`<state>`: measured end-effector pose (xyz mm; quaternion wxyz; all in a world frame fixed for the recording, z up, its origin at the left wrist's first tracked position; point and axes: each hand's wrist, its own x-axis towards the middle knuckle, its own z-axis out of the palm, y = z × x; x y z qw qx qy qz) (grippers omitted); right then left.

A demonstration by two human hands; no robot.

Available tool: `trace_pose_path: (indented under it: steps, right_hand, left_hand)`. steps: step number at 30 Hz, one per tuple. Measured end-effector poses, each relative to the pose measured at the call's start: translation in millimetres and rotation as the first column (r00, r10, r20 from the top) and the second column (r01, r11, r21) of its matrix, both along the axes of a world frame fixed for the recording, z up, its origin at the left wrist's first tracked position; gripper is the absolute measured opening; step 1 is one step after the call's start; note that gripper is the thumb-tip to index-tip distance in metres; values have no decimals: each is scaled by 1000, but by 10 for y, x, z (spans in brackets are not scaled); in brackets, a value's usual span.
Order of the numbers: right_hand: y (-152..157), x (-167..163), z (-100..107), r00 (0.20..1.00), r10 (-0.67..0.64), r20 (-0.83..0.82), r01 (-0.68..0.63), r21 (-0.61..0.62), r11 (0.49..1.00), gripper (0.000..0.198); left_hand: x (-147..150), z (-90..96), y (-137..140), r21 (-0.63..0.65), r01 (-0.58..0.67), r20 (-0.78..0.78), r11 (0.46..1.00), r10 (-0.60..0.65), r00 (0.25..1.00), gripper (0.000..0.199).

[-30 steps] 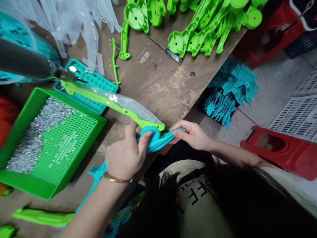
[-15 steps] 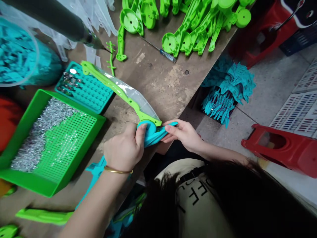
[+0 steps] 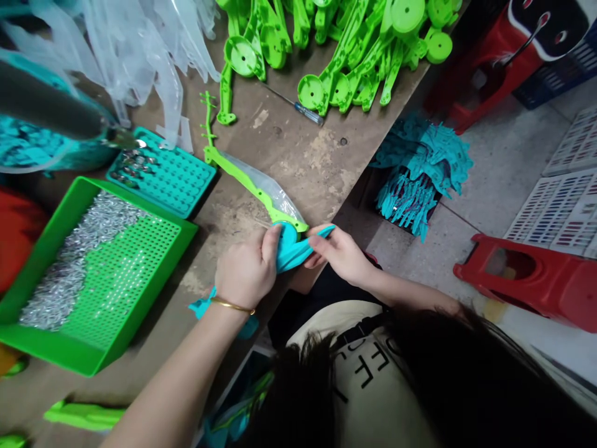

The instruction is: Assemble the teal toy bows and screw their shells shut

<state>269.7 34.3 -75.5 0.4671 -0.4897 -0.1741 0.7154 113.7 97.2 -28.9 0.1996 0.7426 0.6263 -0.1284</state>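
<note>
My left hand (image 3: 247,264) grips the round turquoise end of a plastic assembly, its thumb pressed on the disc. The assembly has a green arm (image 3: 245,180), a clear curved blade (image 3: 270,186) and a turquoise handle part (image 3: 296,252). Closed on the tip of that turquoise part is my right hand (image 3: 342,252), thumb on top. The blade end points away over the wooden table, toward the green sprue (image 3: 208,115). Beneath my left wrist lies another turquoise piece (image 3: 200,306), partly hidden.
To the left stand a green basket (image 3: 184,233) of small metal screws and a turquoise perforated tray (image 3: 186,177). A dark cylindrical tool (image 3: 51,96) hangs above. Behind are green parts (image 3: 345,81), clear blades (image 3: 130,56) and a screwdriver (image 3: 308,114). A red stool (image 3: 527,267) stands right.
Both hands keep their hold. The assembly's far end has swung right and toward me, and my left hand has shifted slightly right. The hanging tool now appears farther left; the view has shifted slightly.
</note>
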Motion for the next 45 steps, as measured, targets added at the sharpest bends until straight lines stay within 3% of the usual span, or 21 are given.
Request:
trace_pose_path:
  steps: [7, 12, 19, 21, 24, 27, 29, 32, 35, 38, 42, 43, 45]
  right_hand:
    - [-46, -31, -28, 985, -153, 77, 147, 81, 986, 46]
    - [-23, -81, -26, 997, 20, -75, -17, 38, 999, 55]
    - [72, 19, 46, 997, 77, 24, -79, 67, 995, 50]
    - [82, 28, 61, 996, 37, 75, -44, 101, 994, 48]
    - [99, 4, 66, 992, -116, 49, 107, 149, 983, 47]
    - [144, -12, 59, 988, -145, -57, 150, 96, 984, 46]
    - [182, -2, 54, 987, -123, -102, 130, 67, 989, 48]
    - [222, 15, 48, 987, -107, -117, 117, 87, 989, 47]
    - [230, 4, 54, 989, -101, -105, 112, 105, 988, 44]
    - [230, -6, 76, 988, -124, -87, 133, 106, 985, 44]
    - [312, 102, 112, 988, -152, -35, 155, 132, 979, 42]
    - [358, 154, 120, 988, -154, -17, 155, 145, 977, 42]
    - [471, 263, 134, 988, -155, 18, 149, 173, 973, 43]
  left_hand:
    - [15, 32, -46, 35, -37, 109, 999, 33, 994, 61]
    - [91, 64, -41, 40, -35, 66, 999, 32, 997, 60]
    - [239, 140, -14, 32, -71, 6, 997, 71, 997, 57]
    - [283, 154, -12, 38, -76, 9, 996, 76, 997, 56]
    - [289, 189, 10, 53, -66, 59, 996, 63, 996, 55]
    - [122, 232, 36, 33, 4, 120, 999, -8, 993, 49]
    - [-56, 241, 28, -3, 47, 62, 999, -47, 997, 48]
    - [-249, 197, -20, -17, 26, -96, 1000, -28, 995, 57]
    - [-260, 116, -43, 1, -29, -146, 1000, 29, 989, 63]
    - [-243, 83, -32, 40, -48, -77, 998, 50, 996, 63]
    - [-496, 141, -160, 329, -125, 169, 936, 71, 983, 54]
    - [-596, 158, -235, 331, -155, 202, 931, 90, 975, 51]
    - [-778, 177, -406, 141, -148, 189, 979, 120, 975, 47]
